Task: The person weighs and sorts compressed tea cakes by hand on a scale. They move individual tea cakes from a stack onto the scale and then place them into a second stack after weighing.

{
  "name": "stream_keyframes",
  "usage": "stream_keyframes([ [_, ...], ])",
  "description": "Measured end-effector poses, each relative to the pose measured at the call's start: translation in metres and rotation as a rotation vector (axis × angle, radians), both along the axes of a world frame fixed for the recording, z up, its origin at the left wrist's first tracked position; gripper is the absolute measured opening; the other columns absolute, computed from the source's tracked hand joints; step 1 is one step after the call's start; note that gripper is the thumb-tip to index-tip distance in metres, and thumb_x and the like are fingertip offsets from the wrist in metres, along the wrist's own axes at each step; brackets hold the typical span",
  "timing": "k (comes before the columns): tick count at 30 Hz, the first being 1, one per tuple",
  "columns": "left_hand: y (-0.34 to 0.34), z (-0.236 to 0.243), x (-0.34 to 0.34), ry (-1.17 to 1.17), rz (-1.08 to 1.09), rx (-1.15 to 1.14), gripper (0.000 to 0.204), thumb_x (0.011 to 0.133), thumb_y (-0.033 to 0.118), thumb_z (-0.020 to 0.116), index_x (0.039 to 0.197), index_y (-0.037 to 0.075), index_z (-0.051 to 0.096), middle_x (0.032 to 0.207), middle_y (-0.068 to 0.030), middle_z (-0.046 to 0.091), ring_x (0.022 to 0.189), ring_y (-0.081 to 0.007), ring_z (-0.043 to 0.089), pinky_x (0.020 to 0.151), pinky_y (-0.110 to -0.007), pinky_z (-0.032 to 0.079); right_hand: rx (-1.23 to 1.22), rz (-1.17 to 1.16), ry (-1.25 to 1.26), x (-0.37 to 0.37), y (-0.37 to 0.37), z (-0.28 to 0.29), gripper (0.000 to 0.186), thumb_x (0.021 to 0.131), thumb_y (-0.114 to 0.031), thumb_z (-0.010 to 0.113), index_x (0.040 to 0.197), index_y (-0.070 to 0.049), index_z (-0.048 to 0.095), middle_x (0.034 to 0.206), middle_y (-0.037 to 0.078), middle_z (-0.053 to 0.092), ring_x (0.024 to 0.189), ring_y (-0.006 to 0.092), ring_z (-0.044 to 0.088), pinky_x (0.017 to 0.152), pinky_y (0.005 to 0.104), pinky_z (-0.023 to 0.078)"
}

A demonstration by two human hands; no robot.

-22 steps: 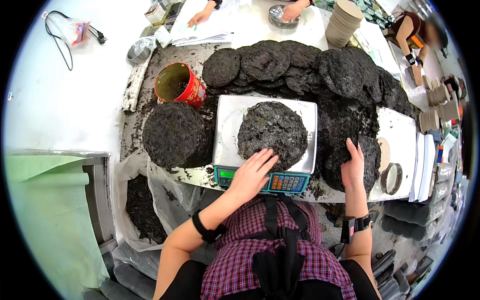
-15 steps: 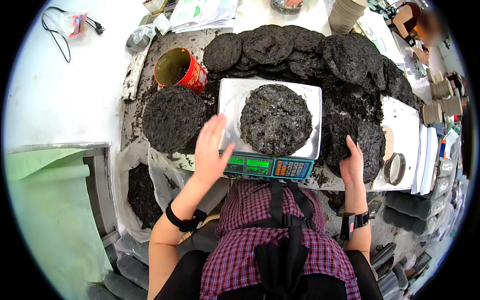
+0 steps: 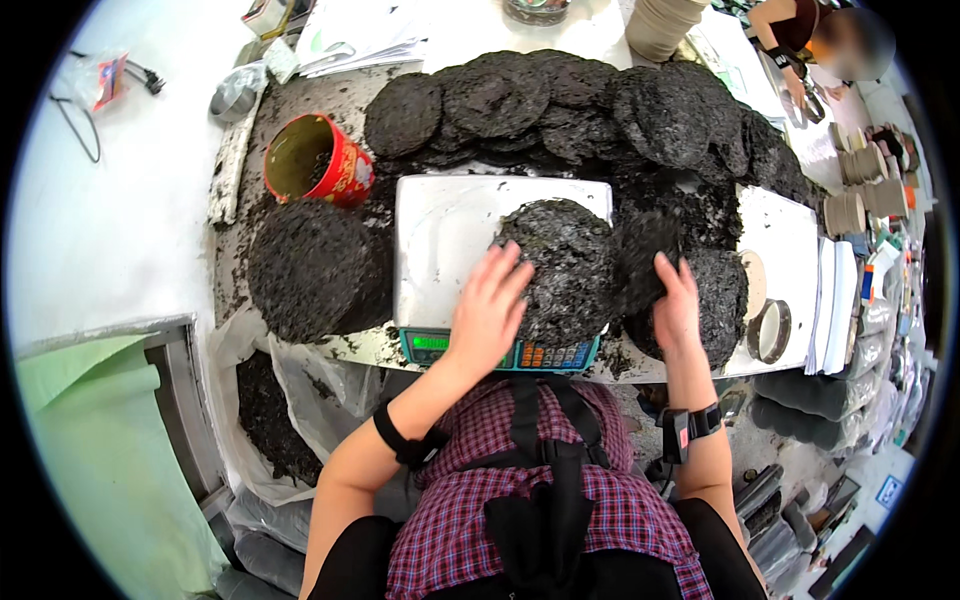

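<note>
A round cake of dark, pressed leafy material [image 3: 567,285] rests on the right part of the silver scale pan [image 3: 440,225]. My left hand [image 3: 490,308] lies at this cake's left edge, fingers stretched out and touching it. Right of the pan, my right hand [image 3: 677,308] grips a dark clump of the same material [image 3: 645,260], which is smeared by motion; its exact shape cannot be made out. Beneath and beside that hand lies another dark cake [image 3: 722,300]. The scale's green display and keys [image 3: 555,357] are partly covered by my left wrist and the cake.
A row of overlapping dark cakes [image 3: 495,95] spans the back. At left stand a red tin [image 3: 345,175] and a large dark cake [image 3: 310,270]. A plastic bag of dark material [image 3: 270,420] hangs below. A metal ring [image 3: 769,332] lies at right. Another person works far right.
The cake on the scale has shifted right across the pan. My left hand has moved right onto its edge. My right hand now has a dark clump at its fingers. The view has shifted slightly.
</note>
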State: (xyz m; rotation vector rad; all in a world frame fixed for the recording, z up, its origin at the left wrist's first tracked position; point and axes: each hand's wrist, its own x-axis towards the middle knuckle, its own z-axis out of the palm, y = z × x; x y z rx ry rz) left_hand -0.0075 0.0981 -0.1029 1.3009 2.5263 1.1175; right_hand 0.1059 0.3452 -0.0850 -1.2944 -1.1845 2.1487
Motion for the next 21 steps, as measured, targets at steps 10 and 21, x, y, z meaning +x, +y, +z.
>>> stream_keyframes([
  [10,0.042,-0.017,0.018,0.139,-0.279,-0.283,0.057,0.088,0.026,0.058,0.141,0.019,0.040,0.149,-0.0114,0.032,0.138,-0.0316,0.027,0.113,-0.047,0.021,1.269,1.108,0.036,-0.110,0.019,-0.009,0.036,0.077,-0.011,0.073,0.107,-0.002,0.055,0.095,0.011,0.062,0.094,0.0280,0.060,0.092,0.0338,0.044],
  [21,0.047,-0.016,0.019,0.128,-0.241,-0.243,0.051,0.087,0.022,0.057,0.136,0.017,0.046,0.147,-0.0122,0.035,0.137,-0.0334,0.029,0.113,-0.047,0.021,1.137,0.497,-0.162,-0.102,0.046,0.050,0.018,0.080,-0.014,0.067,0.095,-0.004,0.065,0.085,0.009,0.063,0.078,0.0218,0.063,0.072,0.0319,0.050],
])
